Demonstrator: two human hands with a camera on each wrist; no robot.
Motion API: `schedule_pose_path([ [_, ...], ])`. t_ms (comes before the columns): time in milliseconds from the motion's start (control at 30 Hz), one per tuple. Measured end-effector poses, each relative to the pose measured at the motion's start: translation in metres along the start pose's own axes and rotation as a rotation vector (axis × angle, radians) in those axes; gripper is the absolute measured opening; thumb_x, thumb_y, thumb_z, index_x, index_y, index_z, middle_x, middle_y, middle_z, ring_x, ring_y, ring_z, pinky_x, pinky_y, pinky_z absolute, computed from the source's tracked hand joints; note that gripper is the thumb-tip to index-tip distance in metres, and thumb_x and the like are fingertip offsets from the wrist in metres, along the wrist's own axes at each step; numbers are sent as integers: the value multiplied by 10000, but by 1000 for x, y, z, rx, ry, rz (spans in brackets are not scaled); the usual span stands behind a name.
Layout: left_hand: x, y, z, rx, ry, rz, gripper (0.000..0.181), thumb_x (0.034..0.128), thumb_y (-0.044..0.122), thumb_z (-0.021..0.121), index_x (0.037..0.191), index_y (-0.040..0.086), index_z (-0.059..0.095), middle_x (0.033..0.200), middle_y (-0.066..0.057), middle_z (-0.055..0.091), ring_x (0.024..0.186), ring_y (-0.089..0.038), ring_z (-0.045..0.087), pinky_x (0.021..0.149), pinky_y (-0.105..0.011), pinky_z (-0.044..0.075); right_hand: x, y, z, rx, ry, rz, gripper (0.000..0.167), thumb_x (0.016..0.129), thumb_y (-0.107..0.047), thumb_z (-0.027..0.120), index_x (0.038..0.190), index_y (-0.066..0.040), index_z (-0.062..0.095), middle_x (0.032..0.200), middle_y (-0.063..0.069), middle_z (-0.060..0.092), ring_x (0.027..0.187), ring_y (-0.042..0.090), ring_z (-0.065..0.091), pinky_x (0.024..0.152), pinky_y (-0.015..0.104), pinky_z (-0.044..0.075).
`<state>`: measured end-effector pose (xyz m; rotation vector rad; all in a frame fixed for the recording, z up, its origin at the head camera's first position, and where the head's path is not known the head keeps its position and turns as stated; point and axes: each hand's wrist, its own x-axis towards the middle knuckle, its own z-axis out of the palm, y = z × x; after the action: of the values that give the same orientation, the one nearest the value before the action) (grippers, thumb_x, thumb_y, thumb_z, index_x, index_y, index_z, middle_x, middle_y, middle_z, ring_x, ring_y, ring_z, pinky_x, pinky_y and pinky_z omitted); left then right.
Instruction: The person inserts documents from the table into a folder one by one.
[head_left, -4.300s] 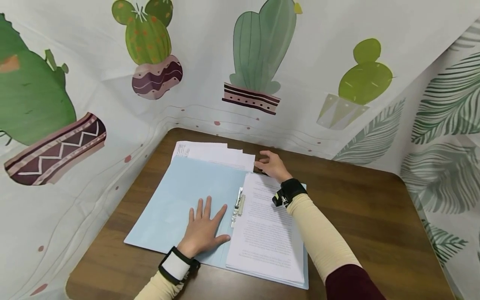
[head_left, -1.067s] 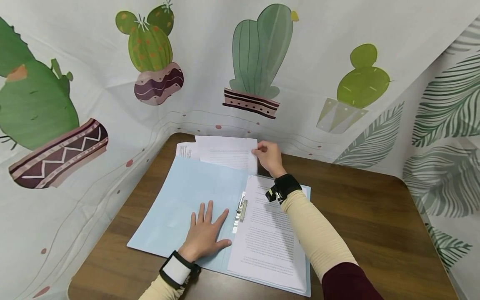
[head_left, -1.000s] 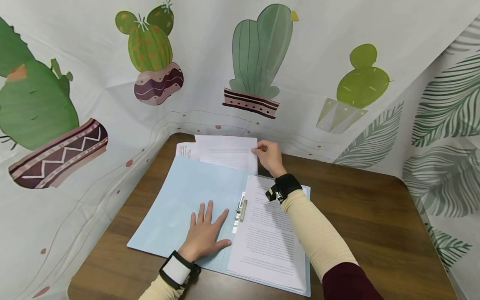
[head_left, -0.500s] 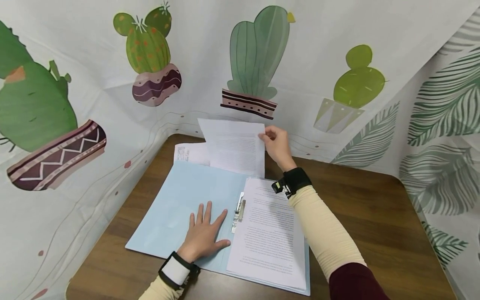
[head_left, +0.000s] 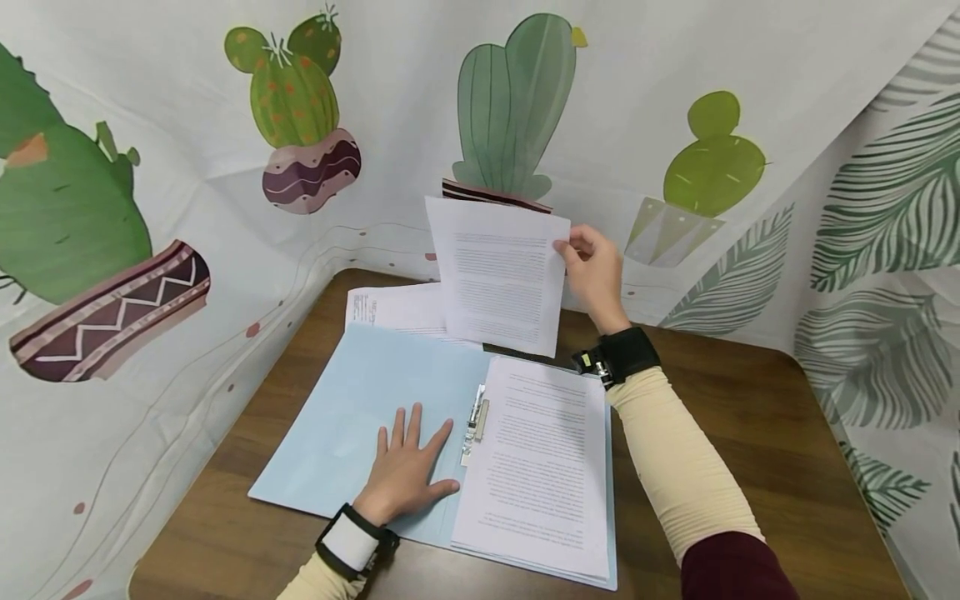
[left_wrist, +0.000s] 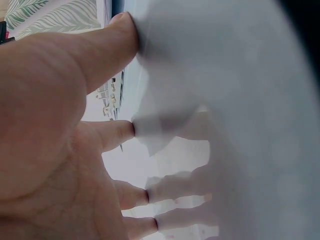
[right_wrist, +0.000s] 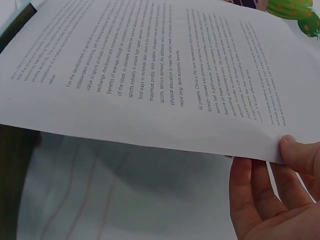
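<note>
My right hand (head_left: 597, 271) pinches a printed sheet of paper (head_left: 498, 275) by its right edge, thumb on the near face. The sheet hangs raised above the table behind the folder. In the right wrist view the thumb and fingers (right_wrist: 299, 156) grip the sheet's edge, and its lines of text show. My left hand (head_left: 405, 467) rests flat with spread fingers on the left cover of an open light blue folder (head_left: 322, 433). Its fingertips touch the cover in the left wrist view. A stack of printed pages (head_left: 536, 467) lies on the folder's right side, beside a metal clip (head_left: 475, 425).
More loose printed sheets (head_left: 397, 307) lie behind the folder's left cover, partly under it. The brown wooden table (head_left: 720, 450) has a rounded back right corner. A white cloth backdrop (head_left: 405, 100) with printed cacti and leaves stands directly behind the table.
The right hand reached the loose sheets, took one sheet by its edge, and lifted it up and to the right, off the others. The left hand has stayed on the folder.
</note>
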<state>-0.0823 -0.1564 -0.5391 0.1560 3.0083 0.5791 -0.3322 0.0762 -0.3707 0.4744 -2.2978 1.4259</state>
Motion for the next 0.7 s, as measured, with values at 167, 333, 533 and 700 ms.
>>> schedule_pose_path([
  [167,-1,0,0,-4,1,1,875,803,516,830,1519,124,515,1614,-369,217,1487,-596,144,1098,-792,155,3,-2,-17,-12,40,-37,124,989,-148,694,1027,-41,746,1002,123,774,800,236,680,651,214,453],
  [333,0,-1,1,11,6,5,877,808,530,820,1525,131,508,1616,-365,215,1488,-593,146,1096,-791,167,5,-4,-37,-33,91,-46,60,983,-128,704,995,-105,759,1016,116,780,765,273,696,608,186,461],
  [533,-1,-2,1,10,7,4,878,810,526,819,1529,132,503,1619,-365,208,1490,-593,137,1097,-790,166,7,0,-64,-91,115,-27,119,1004,-142,676,1056,-56,740,1049,115,776,755,231,692,587,177,480],
  [700,-3,-1,1,6,1,0,879,812,521,819,1531,131,499,1618,-367,206,1491,-592,134,1099,-789,161,7,7,-86,-136,135,-34,174,1018,-158,653,1106,-25,722,1062,128,767,785,212,707,592,162,496],
])
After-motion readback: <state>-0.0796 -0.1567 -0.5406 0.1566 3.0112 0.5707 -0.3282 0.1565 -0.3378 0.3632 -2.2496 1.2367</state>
